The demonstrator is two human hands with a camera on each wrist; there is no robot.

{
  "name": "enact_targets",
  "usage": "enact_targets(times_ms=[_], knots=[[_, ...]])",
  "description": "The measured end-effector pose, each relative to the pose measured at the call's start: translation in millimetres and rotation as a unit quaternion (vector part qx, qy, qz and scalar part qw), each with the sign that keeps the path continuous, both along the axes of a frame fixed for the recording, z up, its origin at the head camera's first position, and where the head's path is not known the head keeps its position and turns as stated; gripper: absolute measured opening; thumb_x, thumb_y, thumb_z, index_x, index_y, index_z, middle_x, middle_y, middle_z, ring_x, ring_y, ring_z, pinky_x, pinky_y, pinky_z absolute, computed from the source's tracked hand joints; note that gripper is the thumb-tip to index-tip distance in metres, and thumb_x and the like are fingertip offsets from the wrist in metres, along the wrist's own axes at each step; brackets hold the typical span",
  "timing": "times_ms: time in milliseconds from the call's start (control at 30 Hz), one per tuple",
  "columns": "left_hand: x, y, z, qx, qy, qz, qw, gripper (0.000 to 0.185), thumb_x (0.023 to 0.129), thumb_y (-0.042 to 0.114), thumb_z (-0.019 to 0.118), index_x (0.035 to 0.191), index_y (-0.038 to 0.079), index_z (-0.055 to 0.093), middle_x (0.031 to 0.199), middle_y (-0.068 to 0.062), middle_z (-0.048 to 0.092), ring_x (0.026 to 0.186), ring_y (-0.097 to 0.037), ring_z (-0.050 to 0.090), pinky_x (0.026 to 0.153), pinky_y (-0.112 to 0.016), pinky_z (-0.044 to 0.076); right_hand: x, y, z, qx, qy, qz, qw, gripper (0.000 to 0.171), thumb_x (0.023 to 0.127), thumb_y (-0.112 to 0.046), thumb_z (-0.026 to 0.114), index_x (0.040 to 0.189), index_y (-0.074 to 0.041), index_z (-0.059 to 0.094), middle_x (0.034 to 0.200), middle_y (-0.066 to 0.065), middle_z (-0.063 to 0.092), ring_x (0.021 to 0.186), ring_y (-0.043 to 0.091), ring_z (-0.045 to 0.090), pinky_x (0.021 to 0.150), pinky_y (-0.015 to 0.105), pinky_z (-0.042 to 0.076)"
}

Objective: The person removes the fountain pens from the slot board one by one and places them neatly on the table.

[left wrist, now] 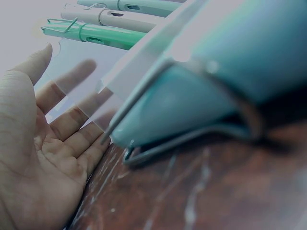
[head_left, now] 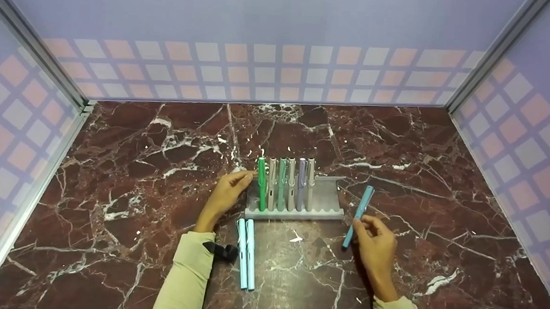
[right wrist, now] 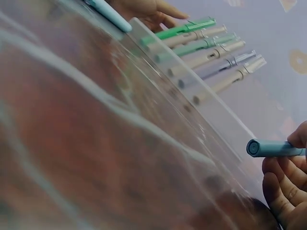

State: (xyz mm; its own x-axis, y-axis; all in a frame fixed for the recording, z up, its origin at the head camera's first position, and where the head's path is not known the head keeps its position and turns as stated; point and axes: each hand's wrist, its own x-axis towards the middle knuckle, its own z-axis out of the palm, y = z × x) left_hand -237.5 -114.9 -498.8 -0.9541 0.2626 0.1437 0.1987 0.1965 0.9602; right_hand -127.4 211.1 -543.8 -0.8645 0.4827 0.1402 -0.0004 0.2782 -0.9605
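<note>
Marble table [head_left: 137, 175]: dark red, white veins, walled enclosure on three sides.

Clear pen rack [head_left: 322, 201]: centre of table, six pens upright in left slots; right slots vacant.

Left hand [head_left: 228, 192]: fingers straight, relaxed, nothing gripped; fingertips touch rack's left end beside green pen [head_left: 261, 184].

Right hand [head_left: 377, 244]: fingers curled round lower end of light blue pen [head_left: 358, 216]; pen tilted, just right of rack, not in any slot.

Two light blue pens [head_left: 246, 254]: flat on table, side by side, just in front of rack, beside left wrist.
</note>
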Motion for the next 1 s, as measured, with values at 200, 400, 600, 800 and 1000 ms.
enact_targets(times_ms=[200, 400, 600, 800, 1000], knots=[[-0.2, -1, -1.4, 0.001, -0.005, -0.005, 1.0000, 0.031, 0.103, 0.011, 0.054, 0.124, -0.010, 0.064, 0.127, -0.026, 0.065, 0.125, -0.041, 0.056, 0.112, -0.050, 0.039, 5.3, -8, -2.5, 0.012, 0.014, 0.007, 1.000, 0.008, 0.090, -0.005, 0.074, 0.092, 0.002, 0.073, 0.074, 0.011, 0.069, 0.050, 0.009, 0.059, 0.047, 0.020, 0.048], [-0.9, -1, -2.8, 0.006, -0.002, -0.006, 1.0000, 0.030, 0.103, 0.010, 0.054, 0.123, -0.009, 0.064, 0.126, -0.026, 0.066, 0.125, -0.040, 0.057, 0.112, -0.049, 0.039, 11.7, -18, -1.8, 0.015, 0.000, 0.019, 1.000, 0.007, 0.089, -0.005, 0.074, 0.093, 0.001, 0.073, 0.074, 0.008, 0.070, 0.052, 0.009, 0.059, 0.048, 0.021, 0.049], [-1.1, -1, -2.5, 0.007, -0.001, -0.011, 0.9999, 0.030, 0.104, 0.010, 0.053, 0.124, -0.009, 0.064, 0.127, -0.026, 0.065, 0.126, -0.041, 0.056, 0.113, -0.049, 0.039, 18.4, -32, -1.7, 0.002, 0.011, 0.043, 0.999, 0.008, 0.089, -0.004, 0.074, 0.094, 0.002, 0.073, 0.075, 0.010, 0.070, 0.052, 0.009, 0.059, 0.047, 0.020, 0.049], [-1.2, -1, -2.0, 0.007, -0.003, -0.014, 0.9999, 0.032, 0.104, 0.012, 0.053, 0.125, -0.010, 0.063, 0.128, -0.028, 0.064, 0.127, -0.041, 0.055, 0.113, -0.050, 0.038, 22.4, -51, -0.1, -0.031, 0.007, 0.075, 0.997, 0.007, 0.088, 0.006, 0.071, 0.094, 0.008, 0.070, 0.076, 0.017, 0.070, 0.051, 0.012, 0.060, 0.048, 0.024, 0.053], [-0.9, -1, -1.9, 0.007, 0.003, -0.018, 0.9998, 0.032, 0.104, 0.011, 0.053, 0.125, -0.011, 0.062, 0.128, -0.030, 0.062, 0.126, -0.043, 0.055, 0.113, -0.051, 0.039, 28.5, -75, 2.1, -0.052, -0.016, 0.123, 0.991, 0.006, 0.087, 0.006, 0.071, 0.093, 0.006, 0.070, 0.077, 0.019, 0.070, 0.051, 0.010, 0.059, 0.047, 0.025, 0.053]])
